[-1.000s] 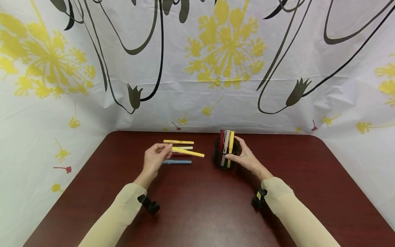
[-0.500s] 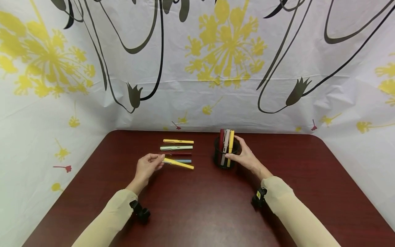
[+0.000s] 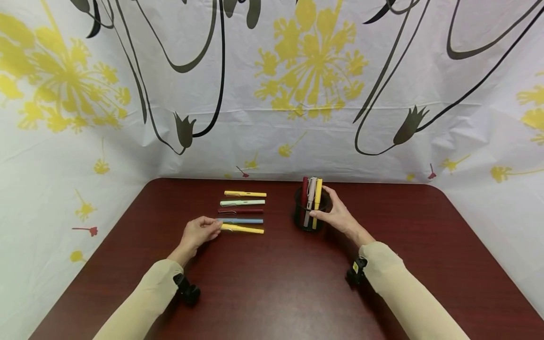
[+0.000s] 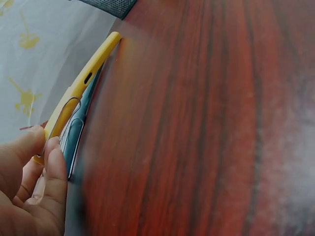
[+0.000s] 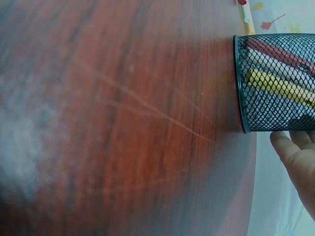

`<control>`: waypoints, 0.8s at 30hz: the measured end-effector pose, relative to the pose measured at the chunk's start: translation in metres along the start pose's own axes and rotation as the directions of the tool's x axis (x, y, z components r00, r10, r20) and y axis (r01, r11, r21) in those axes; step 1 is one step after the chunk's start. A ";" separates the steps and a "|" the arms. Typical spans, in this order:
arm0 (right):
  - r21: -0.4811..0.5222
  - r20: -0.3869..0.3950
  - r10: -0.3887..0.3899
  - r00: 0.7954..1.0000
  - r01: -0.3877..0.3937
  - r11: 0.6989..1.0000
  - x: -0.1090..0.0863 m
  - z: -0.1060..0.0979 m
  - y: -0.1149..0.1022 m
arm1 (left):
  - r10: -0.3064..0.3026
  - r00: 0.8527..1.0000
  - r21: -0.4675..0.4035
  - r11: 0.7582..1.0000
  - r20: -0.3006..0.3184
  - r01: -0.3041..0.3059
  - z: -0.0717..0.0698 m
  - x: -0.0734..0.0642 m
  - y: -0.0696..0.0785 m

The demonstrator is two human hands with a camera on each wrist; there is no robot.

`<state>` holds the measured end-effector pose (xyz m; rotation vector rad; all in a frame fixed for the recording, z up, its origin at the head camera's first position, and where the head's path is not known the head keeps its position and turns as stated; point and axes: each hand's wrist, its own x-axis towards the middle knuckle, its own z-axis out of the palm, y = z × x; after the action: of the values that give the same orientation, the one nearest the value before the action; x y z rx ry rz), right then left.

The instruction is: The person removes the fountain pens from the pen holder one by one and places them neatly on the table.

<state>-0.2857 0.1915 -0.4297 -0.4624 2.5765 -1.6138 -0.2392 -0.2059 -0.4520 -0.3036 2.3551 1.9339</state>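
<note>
In the head view my left hand (image 3: pixel 199 234) pinches a yellow pen (image 3: pixel 244 229) by its clip end, at the near side of a row of pens. The left wrist view has this yellow pen (image 4: pixel 81 86) between thumb and fingers, beside a blue pen (image 4: pixel 74 132). Farther back in the row lie the blue pen (image 3: pixel 246 221), a dark red pen (image 3: pixel 246 211), a pale green pen (image 3: pixel 246 203) and another yellow pen (image 3: pixel 246 194). My right hand (image 3: pixel 337 216) grips a black mesh pen holder (image 3: pixel 300 221), in which red, grey and yellow pens stand.
A dark reddish wooden table (image 3: pixel 272 283) bears everything. Behind it hangs a white sheet (image 3: pixel 272 141) with printed flowers, close to the table's far edge. The pen holder stands near that edge, right of the pen row.
My left hand has carried the yellow pen left and toward me, from over the other pens down to the near side of the row. My right hand and the pen holder have stayed put.
</note>
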 end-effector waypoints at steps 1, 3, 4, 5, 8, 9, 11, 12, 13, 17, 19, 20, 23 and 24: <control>-0.001 0.002 -0.003 1.000 0.003 1.000 0.000 0.000 0.000 | -0.005 1.000 0.003 1.000 0.009 0.005 0.000 0.000 0.000; 0.000 0.003 -0.003 1.000 0.003 1.000 -0.001 0.000 -0.001 | -0.018 1.000 0.004 1.000 0.019 0.017 -0.001 0.002 0.000; 0.001 0.001 -0.003 1.000 0.003 1.000 -0.001 0.000 -0.001 | -0.022 0.999 0.006 1.000 0.024 0.022 -0.001 0.002 0.000; -0.003 0.003 -0.006 1.000 0.006 1.000 -0.001 0.000 -0.001 | -0.025 0.999 0.005 1.000 0.028 0.025 -0.002 0.002 0.000; -0.009 0.003 -0.006 1.000 0.006 1.000 0.000 0.000 0.000 | -0.031 0.999 0.003 1.000 0.035 0.031 -0.001 0.002 0.001; -0.009 0.005 -0.007 1.000 0.007 1.000 0.000 0.000 0.000 | -0.031 0.999 0.004 1.000 0.036 0.031 -0.001 0.002 0.001; -0.008 0.009 -0.007 1.000 0.007 1.000 0.001 0.000 0.000 | -0.029 0.999 0.006 1.000 0.037 0.029 -0.001 0.002 0.001; -0.002 0.011 -0.003 1.000 0.004 1.000 0.002 0.000 0.000 | -0.029 0.999 0.007 1.000 0.036 0.029 -0.001 0.002 0.001; 0.002 0.013 -0.002 1.000 0.002 1.000 0.002 0.000 0.000 | -0.030 0.999 0.008 1.000 0.034 0.030 -0.001 0.002 0.001; 0.018 0.017 -0.003 1.000 0.003 1.000 0.003 -0.001 -0.001 | -0.024 0.999 0.032 0.999 0.027 0.023 -0.001 0.001 0.000; 0.013 0.014 -0.007 1.000 0.007 1.000 0.002 0.000 -0.001 | -0.010 1.000 0.055 0.998 0.024 0.009 -0.001 0.001 0.000; 0.010 0.012 -0.008 1.000 0.008 1.000 0.002 0.000 -0.001 | -0.001 1.000 0.067 0.998 0.021 -0.001 -0.001 0.001 -0.001; -0.001 0.004 -0.007 1.000 0.007 1.000 0.001 0.000 0.000 | 0.030 0.999 0.109 0.994 0.012 -0.031 -0.002 0.000 -0.003; -0.001 0.002 -0.006 1.000 0.006 1.000 0.000 0.000 0.000 | 0.040 0.999 0.129 0.991 0.006 -0.041 -0.001 0.001 -0.003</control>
<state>-0.2859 0.1911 -0.4297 -0.4729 2.5770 -1.6128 -0.2391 -0.2080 -0.4550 -0.2453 2.4893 1.7853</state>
